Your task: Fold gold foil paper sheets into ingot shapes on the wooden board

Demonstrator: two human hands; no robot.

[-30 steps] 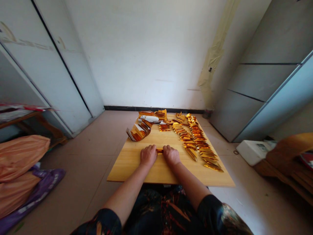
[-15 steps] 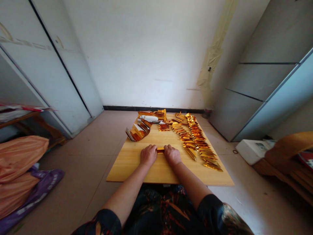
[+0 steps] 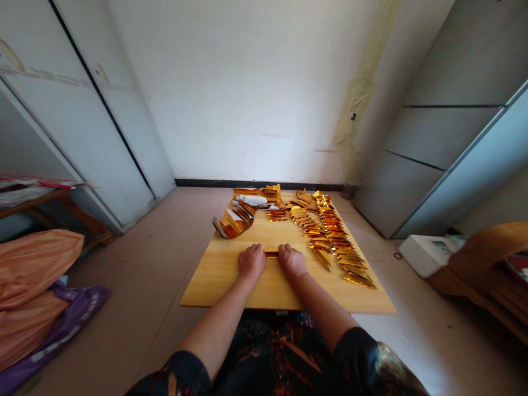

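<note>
Wooden board [image 3: 214, 286] lies on a tiled floor [image 3: 136, 247], with many folded gold foil pieces [image 3: 334, 236] already ranged in rows along its right side. A curved stack of gold sheets [image 3: 233, 223], seemingly unfolded, lies near the far left corner. At the near middle, a small gold strip [image 3: 271, 253] is held between the left hand [image 3: 251, 262] and right hand [image 3: 292, 262], the fingers [image 3: 260, 254] curled narrowly onto its ends.

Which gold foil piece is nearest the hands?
The short gold foil strip between the left hand and right hand; the others lie farther away.
</note>
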